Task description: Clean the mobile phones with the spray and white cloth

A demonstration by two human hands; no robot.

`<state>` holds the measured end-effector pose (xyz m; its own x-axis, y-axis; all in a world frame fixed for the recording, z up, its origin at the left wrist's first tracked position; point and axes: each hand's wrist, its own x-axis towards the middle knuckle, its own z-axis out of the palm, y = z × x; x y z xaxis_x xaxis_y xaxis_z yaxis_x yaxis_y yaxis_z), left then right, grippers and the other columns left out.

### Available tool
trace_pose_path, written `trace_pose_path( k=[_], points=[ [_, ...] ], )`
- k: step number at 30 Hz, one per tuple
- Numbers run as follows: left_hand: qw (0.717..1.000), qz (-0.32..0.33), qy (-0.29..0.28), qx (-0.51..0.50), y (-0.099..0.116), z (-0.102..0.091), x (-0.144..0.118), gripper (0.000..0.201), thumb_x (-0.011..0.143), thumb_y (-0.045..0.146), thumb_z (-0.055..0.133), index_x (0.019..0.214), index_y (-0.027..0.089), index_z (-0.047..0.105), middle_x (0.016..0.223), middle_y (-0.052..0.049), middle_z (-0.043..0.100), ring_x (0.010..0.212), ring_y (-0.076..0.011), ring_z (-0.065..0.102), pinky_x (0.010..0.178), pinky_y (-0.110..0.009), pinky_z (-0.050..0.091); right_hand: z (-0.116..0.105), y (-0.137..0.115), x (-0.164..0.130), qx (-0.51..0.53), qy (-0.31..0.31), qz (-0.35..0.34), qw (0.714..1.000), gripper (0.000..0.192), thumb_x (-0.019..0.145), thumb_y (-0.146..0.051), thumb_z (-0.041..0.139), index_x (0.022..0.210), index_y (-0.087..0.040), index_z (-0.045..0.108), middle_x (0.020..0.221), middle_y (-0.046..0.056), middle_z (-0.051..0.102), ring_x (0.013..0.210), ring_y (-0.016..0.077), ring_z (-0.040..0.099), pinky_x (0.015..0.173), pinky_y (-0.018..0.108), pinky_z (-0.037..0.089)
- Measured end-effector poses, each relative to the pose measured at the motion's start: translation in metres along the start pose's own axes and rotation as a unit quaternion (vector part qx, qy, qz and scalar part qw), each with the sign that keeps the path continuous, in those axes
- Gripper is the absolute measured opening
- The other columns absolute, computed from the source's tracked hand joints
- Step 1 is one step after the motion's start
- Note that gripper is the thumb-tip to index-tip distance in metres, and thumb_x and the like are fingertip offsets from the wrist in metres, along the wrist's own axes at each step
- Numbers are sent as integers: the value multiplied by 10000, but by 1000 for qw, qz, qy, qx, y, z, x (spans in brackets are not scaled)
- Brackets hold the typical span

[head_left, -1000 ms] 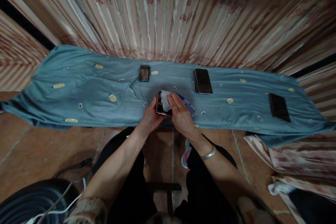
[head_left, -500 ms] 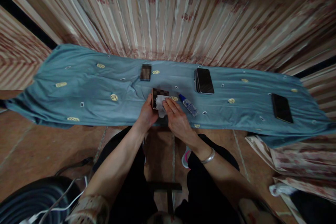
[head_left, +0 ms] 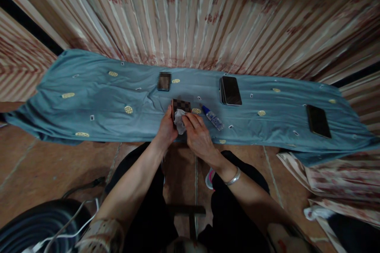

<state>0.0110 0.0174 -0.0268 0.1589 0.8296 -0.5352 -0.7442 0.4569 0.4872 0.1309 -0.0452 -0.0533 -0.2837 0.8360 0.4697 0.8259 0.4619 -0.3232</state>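
In the head view, a bottle (head_left: 214,119) of clear plastic with a blue cap (head_left: 205,109) lies on its side on a blue-green cloth (head_left: 107,97) printed with yellow ovals and small white rectangles; its cap points away from the person and to the left. Just left of the bottle, the left hand (head_left: 166,128) is closed around the left edge of a phone (head_left: 183,104), whose brown checkered face is turned up. The phone is held near the cloth; whether it touches the cloth cannot be told. Between phone and bottle, the right hand (head_left: 198,133) has its fingers drawn together on a crumpled white tissue (head_left: 179,120), which lies against the near part of the checkered face and hides it. A silver bracelet (head_left: 233,176) circles the right wrist, nearer the person than the bottle. Beyond the bottle and to its right rests a small stack of dark devices (head_left: 232,91), with a black screen on top. Well to the right of the bottle, a single dark device (head_left: 318,121) lies flat. Beyond the bottle and to its left sits a small dark square item (head_left: 164,81), blurred into blocks. Farther beyond the bottle hangs a pleated curtain (head_left: 184,19) with reddish patterns.
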Motion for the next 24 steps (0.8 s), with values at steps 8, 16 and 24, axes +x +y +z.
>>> trace_pose_path(
  k=[8,16,24],
  points=[
    [1000,-20,8,4,-8,4,-4,351,1046,262,529,724,188,648,600,25,631,640,-116,666,713,-198,542,-4,-7,2,7,-11,-15,1000,513,984,-58,401,1432,-108,646,1413,183,646,1336,292,591,1240,515,454],
    [999,-20,21,23,-1,7,-5,446,1093,305,381,801,174,692,704,-32,716,811,-154,730,778,-243,576,-8,0,3,18,-33,-13,999,560,970,-41,406,1484,-133,607,1449,174,645,1349,285,589,1238,509,467],
    [1000,-26,-15,-4,4,1,-1,391,1060,418,478,1057,132,745,916,-100,798,916,-191,766,876,-287,596,-5,1,1,2,-19,-28,999,516,985,-52,407,1443,-90,642,1451,170,667,1383,278,592,1249,490,471]
  ],
)
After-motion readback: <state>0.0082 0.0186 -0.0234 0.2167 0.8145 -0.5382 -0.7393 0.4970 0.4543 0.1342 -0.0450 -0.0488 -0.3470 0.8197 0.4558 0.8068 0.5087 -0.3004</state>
